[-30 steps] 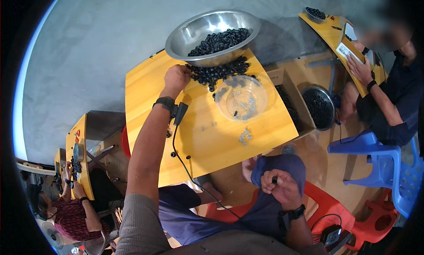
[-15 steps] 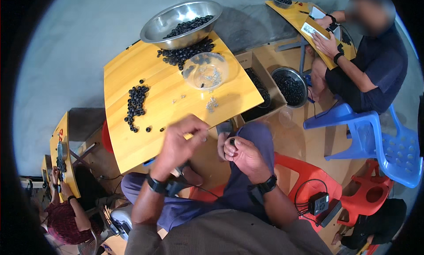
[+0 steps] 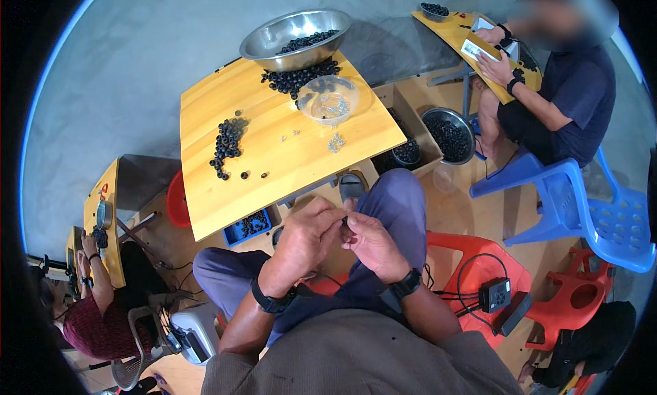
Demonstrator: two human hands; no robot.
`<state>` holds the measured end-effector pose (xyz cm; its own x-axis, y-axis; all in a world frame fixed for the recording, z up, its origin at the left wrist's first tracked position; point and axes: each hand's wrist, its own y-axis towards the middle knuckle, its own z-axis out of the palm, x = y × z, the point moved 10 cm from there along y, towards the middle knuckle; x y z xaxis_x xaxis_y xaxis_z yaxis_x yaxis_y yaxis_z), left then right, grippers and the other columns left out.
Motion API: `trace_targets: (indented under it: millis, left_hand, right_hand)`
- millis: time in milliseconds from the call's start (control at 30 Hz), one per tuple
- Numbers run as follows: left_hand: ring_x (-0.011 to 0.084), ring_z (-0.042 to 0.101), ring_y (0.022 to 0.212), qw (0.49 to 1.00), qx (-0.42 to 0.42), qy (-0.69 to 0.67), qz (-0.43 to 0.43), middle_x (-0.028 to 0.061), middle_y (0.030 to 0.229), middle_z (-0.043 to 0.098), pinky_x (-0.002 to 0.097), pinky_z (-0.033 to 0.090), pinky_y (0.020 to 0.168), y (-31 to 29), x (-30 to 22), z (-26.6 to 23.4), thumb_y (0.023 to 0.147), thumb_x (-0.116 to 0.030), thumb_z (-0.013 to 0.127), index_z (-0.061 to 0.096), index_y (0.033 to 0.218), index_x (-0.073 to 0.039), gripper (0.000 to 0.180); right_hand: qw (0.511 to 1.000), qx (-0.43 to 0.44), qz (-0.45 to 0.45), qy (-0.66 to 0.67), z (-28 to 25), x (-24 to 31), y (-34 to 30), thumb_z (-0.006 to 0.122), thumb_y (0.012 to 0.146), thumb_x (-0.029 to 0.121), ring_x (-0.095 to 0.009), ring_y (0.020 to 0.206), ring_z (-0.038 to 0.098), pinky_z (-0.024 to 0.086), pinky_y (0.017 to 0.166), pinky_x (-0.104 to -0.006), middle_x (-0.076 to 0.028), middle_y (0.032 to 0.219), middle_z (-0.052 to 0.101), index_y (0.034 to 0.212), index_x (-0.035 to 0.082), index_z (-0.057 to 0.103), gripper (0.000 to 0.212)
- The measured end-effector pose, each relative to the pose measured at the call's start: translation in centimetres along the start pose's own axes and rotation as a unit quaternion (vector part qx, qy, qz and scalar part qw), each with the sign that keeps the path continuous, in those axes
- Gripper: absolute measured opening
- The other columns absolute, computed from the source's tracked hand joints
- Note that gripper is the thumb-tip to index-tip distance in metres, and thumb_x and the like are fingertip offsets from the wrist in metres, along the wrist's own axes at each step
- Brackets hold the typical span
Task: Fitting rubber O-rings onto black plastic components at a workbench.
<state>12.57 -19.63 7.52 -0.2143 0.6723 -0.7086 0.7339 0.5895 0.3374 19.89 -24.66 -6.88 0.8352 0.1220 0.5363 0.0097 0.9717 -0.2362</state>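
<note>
My left hand and my right hand meet above my lap, just off the table's near edge. In the right fingertips is a small round black part, mostly covered by the fingers. The left fingers are pinched against that same part; whether they hold something tiny too is hidden. On the yellow table lie a cluster of black round parts at the left and a small heap of silver metal pieces near the front edge.
A steel bowl of black parts stands at the table's back, beside a spilled heap and a clear tub. A cardboard box and steel basin sit right; a blue tray is below. Co-workers sit at both sides.
My left hand has come down and right from the table's edge to meet my right hand. The black part is now between both hands' fingers. The view has shifted slightly.
</note>
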Motion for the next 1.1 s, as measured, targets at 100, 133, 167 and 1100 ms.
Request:
trace_targets:
  millis: [100,133,167,1100]
  left_hand:
    - [0.0339,0.068,0.089,1.0,0.018,0.013,0.013,0.0155,0.099,0.066,0.0386,0.056,0.077,-0.9,-0.4,0.5,0.08,0.001,0.071,0.069,0.105,0.001,0.026]
    - [0.0339,0.068,0.089,1.0,0.015,0.016,0.013,0.0155,0.099,0.066,0.0386,0.056,0.077,-1.1,-0.6,0.5,0.08,0.001,0.071,0.069,0.105,0.001,0.026]
    - [0.0343,0.067,0.089,0.997,0.027,0.072,0.032,0.015,0.1,0.065,0.0397,0.056,0.077,-1.2,-1.1,0.8,0.076,-0.001,0.072,0.069,0.107,0.0,0.031]
    - [0.0313,0.069,0.078,0.962,-0.146,0.162,-0.166,0.0163,0.093,0.069,0.0409,0.055,0.073,-1.9,14.3,-8.7,0.08,-0.008,0.076,0.072,0.1,0.0,0.021]
  right_hand:
    - [1.0,0.028,-0.008,-0.001,-0.2,-0.8,-0.2,0.06,0.103,0.026,-0.009,0.076,0.052,0.042,0.07,-0.0264,0.003,0.083,0.056,0.102,0.007,0.066,0.02]
    - [0.999,0.037,-0.015,0.001,-0.2,-0.9,-0.2,0.06,0.103,0.026,-0.009,0.076,0.053,0.042,0.07,-0.0261,0.003,0.084,0.057,0.103,0.008,0.066,0.019]
    - [0.999,0.046,-0.023,0.003,0.0,-1.0,-0.4,0.06,0.103,0.026,-0.009,0.077,0.054,0.042,0.07,-0.0259,0.003,0.084,0.058,0.104,0.008,0.066,0.019]
    - [0.985,0.115,0.061,0.113,0.7,-3.2,1.0,0.063,0.099,0.025,-0.013,0.078,0.045,0.04,0.068,-0.0267,0.001,0.082,0.048,0.097,0.01,0.058,0.016]
